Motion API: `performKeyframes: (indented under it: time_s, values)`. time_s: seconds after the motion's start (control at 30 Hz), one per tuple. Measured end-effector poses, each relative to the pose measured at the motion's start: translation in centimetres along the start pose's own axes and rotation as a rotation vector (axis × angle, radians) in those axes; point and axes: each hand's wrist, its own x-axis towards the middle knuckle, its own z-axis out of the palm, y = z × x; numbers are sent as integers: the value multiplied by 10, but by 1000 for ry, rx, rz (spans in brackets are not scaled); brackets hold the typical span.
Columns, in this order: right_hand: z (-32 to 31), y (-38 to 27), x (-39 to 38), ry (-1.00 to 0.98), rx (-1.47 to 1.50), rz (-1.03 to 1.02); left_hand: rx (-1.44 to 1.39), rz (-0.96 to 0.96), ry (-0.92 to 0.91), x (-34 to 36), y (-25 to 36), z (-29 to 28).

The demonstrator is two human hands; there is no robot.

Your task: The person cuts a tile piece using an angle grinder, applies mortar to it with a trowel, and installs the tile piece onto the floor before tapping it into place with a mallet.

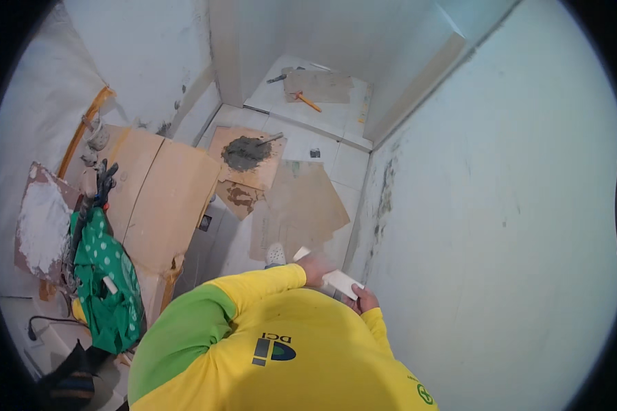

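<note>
In front of my waist, a little right of the middle, my right hand (365, 300) grips the near end of a flat white strip (341, 283). My left hand (314, 268) lies over the strip's farther part. Its fingers are smeared by motion, so their grip cannot be made out. Beyond the left hand sticks out a short pale end (301, 253); whether it belongs to the same strip is hidden. Both arms wear yellow sleeves. Below the hands, a light perforated shoe (275, 254) rests by the brown cardboard sheet (307, 205) on the floor.
Grey mortar (247, 153) is heaped on a board (219, 140), a trowel-like tool in it. An orange-handled hammer (308, 102) lies farther off. To the left stand a large cardboard-covered box (161, 198), a green dotted bag (106, 274) and a board with white paste (42, 226). A wall (493, 226) rises close right.
</note>
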Motion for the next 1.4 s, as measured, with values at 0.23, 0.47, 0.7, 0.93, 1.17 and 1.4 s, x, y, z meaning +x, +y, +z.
performKeyframes:
  time_s: [0.23, 0.47, 0.7, 0.93, 1.17, 1.4]
  values:
    - [129, -157, 131, 128, -181, -345, -949, -826, 109, 108, -154, -99]
    - [248, -269, 316, -4, -879, -472, -1734, -923, 731, 172, -288, -221]
    - [380, -381, 452, -517, -1129, -629, -2130, -881, 1364, 195, -400, -318]
    - [376, -424, 572, -651, -1828, -320, -1984, -936, 1548, 189, -535, -333]
    - [392, -445, 684, -341, -1879, -429, -2013, -841, 1678, 172, -699, -334]
    - [461, -405, 856, -378, -2152, -590, -1898, -918, 1560, 229, -974, -224]
